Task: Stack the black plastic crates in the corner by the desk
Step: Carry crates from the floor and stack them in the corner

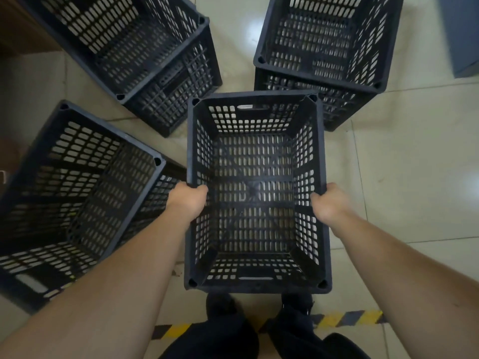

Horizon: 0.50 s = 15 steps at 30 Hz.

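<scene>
Centre crate (pixel 256 193), black, slotted, empty, held between both hands over the tiled floor (pixel 414 164), just ahead of the person's dark shoes (pixel 220 304). Left hand (pixel 188 200) grips the left long rim, right hand (pixel 330 203) the right long rim, both about mid-length; thumbs hook inside the walls, the other fingers wrap outside, clamped on the rims. Open side up, long axis running straight away from the body, handle slots on the near and far short walls. Three more crate stacks crowd it: one at left (pixel 77 193), almost touching; one far left (pixel 134 47) beside a brown table (pixel 15 29); one far right (pixel 326 47), its corner just behind the held crate. Yellow-black hazard tape (pixel 347 317) crosses the floor by the feet.
</scene>
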Motion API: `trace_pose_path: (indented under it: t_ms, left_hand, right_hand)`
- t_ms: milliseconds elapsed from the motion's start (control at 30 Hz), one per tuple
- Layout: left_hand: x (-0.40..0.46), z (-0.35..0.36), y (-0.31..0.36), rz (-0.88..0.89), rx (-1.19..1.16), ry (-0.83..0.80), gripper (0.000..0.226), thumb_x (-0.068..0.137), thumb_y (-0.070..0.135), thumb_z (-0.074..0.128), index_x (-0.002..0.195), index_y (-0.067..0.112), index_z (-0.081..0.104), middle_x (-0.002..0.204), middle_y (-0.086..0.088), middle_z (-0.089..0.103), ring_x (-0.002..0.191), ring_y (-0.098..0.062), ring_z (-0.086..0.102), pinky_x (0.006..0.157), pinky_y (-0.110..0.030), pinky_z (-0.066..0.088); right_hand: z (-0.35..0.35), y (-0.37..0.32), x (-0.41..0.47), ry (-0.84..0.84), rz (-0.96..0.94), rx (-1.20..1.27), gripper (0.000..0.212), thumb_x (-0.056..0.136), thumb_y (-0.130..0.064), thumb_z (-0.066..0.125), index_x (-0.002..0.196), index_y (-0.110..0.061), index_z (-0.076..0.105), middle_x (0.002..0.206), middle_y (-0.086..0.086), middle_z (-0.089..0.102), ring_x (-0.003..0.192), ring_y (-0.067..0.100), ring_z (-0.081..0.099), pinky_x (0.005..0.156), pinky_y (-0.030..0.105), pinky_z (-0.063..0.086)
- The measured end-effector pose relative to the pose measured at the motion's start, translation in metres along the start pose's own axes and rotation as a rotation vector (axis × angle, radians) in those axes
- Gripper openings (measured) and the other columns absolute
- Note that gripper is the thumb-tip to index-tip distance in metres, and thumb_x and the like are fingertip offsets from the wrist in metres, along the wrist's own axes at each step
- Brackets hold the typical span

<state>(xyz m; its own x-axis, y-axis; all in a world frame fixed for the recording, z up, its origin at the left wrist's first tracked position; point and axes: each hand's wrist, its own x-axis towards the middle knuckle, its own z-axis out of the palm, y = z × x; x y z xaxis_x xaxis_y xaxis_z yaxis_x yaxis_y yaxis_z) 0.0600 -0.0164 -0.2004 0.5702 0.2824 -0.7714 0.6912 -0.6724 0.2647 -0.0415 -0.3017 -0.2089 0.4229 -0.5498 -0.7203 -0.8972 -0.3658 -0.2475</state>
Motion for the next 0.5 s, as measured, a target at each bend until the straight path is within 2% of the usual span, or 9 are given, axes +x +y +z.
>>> trace_pose_path:
  t_ms: [100, 167, 200, 333, 500]
  left_hand:
    - [-0.008, -0.003, 0.004, -0.055, -0.163, -0.028, 0.053, 0.101, 0.038, 0.06, 0.142, 0.005, 0.062, 0.113, -0.011, 0.071, 0.107, -0.032, 0.067, 0.094, -0.039, 0.056]
    - [-0.019, -0.007, 0.005, -0.055, -0.172, -0.031, 0.049, 0.103, 0.037, 0.06, 0.139, 0.004, 0.063, 0.095, -0.005, 0.065, 0.101, -0.032, 0.065, 0.096, -0.039, 0.055]
    - [-0.026, -0.009, 0.005, -0.047, -0.161, -0.032, 0.05, 0.103, 0.038, 0.059, 0.14, 0.005, 0.062, 0.097, -0.006, 0.065, 0.102, -0.032, 0.064, 0.098, -0.039, 0.056]
    - [-0.053, -0.023, 0.002, -0.027, -0.13, -0.075, 0.055, 0.103, 0.04, 0.058, 0.147, 0.005, 0.06, 0.133, -0.015, 0.069, 0.12, -0.035, 0.065, 0.11, -0.043, 0.052]
    - [-0.109, -0.05, 0.006, -0.013, -0.114, -0.112, 0.052, 0.104, 0.041, 0.056, 0.146, 0.009, 0.062, 0.136, -0.015, 0.069, 0.124, -0.036, 0.064, 0.108, -0.041, 0.052]
  right_hand:
    - [-0.006, 0.0, 0.001, -0.016, 0.041, -0.001, 0.032, 0.099, -0.026, 0.055, 0.124, -0.006, 0.06, 0.114, 0.016, 0.068, 0.093, 0.033, 0.067, 0.082, 0.042, 0.059]
    - [-0.013, 0.001, -0.002, -0.045, 0.062, 0.019, 0.025, 0.099, -0.022, 0.053, 0.114, -0.004, 0.062, 0.105, 0.016, 0.068, 0.091, 0.034, 0.066, 0.087, 0.044, 0.059]
    - [-0.018, 0.002, -0.005, -0.057, 0.067, 0.031, 0.022, 0.099, -0.02, 0.052, 0.11, -0.004, 0.061, 0.102, 0.015, 0.067, 0.091, 0.034, 0.064, 0.088, 0.044, 0.058]
    - [-0.041, 0.011, -0.028, -0.063, 0.09, 0.023, 0.018, 0.097, -0.019, 0.053, 0.107, -0.005, 0.06, 0.101, 0.016, 0.066, 0.091, 0.035, 0.064, 0.089, 0.044, 0.057]
    - [-0.083, 0.013, -0.078, -0.046, 0.132, 0.007, 0.019, 0.1, -0.021, 0.053, 0.108, -0.004, 0.058, 0.103, 0.018, 0.062, 0.092, 0.035, 0.059, 0.084, 0.039, 0.053]
